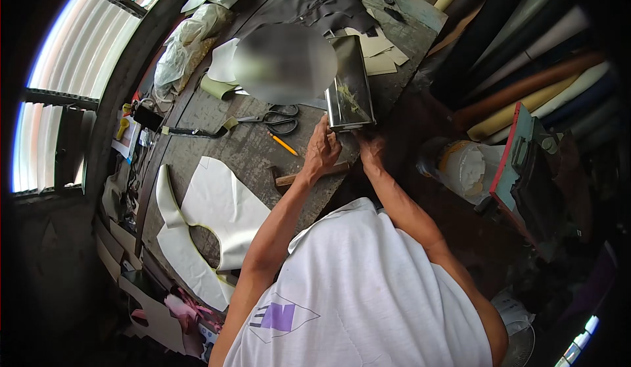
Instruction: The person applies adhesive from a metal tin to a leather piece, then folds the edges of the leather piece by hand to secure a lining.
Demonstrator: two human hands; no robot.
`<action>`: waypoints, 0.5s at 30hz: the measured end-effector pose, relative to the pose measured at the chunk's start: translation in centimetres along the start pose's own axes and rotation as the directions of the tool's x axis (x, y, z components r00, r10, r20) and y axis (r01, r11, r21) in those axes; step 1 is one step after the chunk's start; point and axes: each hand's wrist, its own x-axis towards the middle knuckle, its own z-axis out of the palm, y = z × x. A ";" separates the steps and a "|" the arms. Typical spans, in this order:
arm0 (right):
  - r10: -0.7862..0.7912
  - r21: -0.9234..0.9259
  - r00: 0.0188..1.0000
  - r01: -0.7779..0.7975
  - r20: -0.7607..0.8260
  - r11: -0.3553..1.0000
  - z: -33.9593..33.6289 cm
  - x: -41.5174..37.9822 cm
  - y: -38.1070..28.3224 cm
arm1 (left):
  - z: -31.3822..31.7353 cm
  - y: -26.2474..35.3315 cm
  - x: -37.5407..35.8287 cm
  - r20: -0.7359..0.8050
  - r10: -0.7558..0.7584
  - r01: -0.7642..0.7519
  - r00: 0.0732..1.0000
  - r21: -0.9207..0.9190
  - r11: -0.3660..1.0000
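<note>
A dark, shiny rectangular metal tin [351, 91] with yellowish smears on its side lies tilted at the table's right edge. My left hand [322, 148] is closed on its near left corner, fingers bent. At the near right corner my right hand [372, 148] grips the tin from below, its fingertips partly hidden. A hammer [309, 175] with a wooden handle lies just below my left hand. To the left of that hand are an orange pencil [283, 145] and black-handled scissors [273, 118]. A blurred patch covers part of the table beside the tin.
White cut pieces [220, 202] with yellowish edges lie at the table's near left. Black material [315, 5] and cream pieces [378, 48] lie at the back. Rolls of material [532, 94] lean at the right, above a white bucket [467, 170]. A plastic bag [190, 45] sits far left.
</note>
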 end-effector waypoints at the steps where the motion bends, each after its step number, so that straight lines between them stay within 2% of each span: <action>1: -0.030 -0.092 0.999 0.033 0.040 0.995 -0.6 0.1 0.3 | 0.5 -0.1 -0.1 0.015 -0.001 0.001 1.000 -0.022 1.000; 2: -0.040 -0.175 0.999 0.044 0.027 0.984 -1.1 0.0 0.5 | 1.2 -0.1 -0.3 -0.104 0.136 -0.132 0.985 0.046 0.990; 3: -0.050 -0.258 0.999 0.051 0.014 0.965 -1.6 -0.2 0.7 | 1.6 -0.8 -0.3 -0.081 0.105 -0.102 0.991 0.037 0.994; 5: -0.059 -0.393 0.991 0.006 -0.123 0.919 -2.2 -1.1 1.5 | 2.2 -2.3 0.0 -0.043 0.047 -0.046 0.998 0.024 0.999; 7: -0.209 -0.371 0.976 0.172 -0.060 0.912 -3.7 -0.3 -1.4 | 1.7 -2.2 1.1 0.065 -0.099 0.108 0.993 -0.148 0.983; 9: -0.290 -0.295 0.956 0.289 0.040 0.911 -4.3 0.7 -3.3 | 1.8 -1.7 1.8 0.156 -0.170 0.194 0.973 -0.151 0.969; 11: -0.318 -0.161 0.932 0.346 0.173 0.924 -3.9 2.4 -4.1 | 2.0 -0.8 2.3 0.206 -0.187 0.190 0.960 0.004 0.982; 14: -0.257 -0.116 0.954 0.275 0.151 0.954 -5.4 3.9 -3.0 | 4.0 -1.1 2.3 0.089 -0.055 0.054 0.995 0.019 0.998; 15: -0.267 -0.091 0.952 0.282 0.148 0.955 -6.4 4.2 -3.5 | 4.1 0.0 2.3 0.109 -0.017 0.017 0.994 0.006 1.000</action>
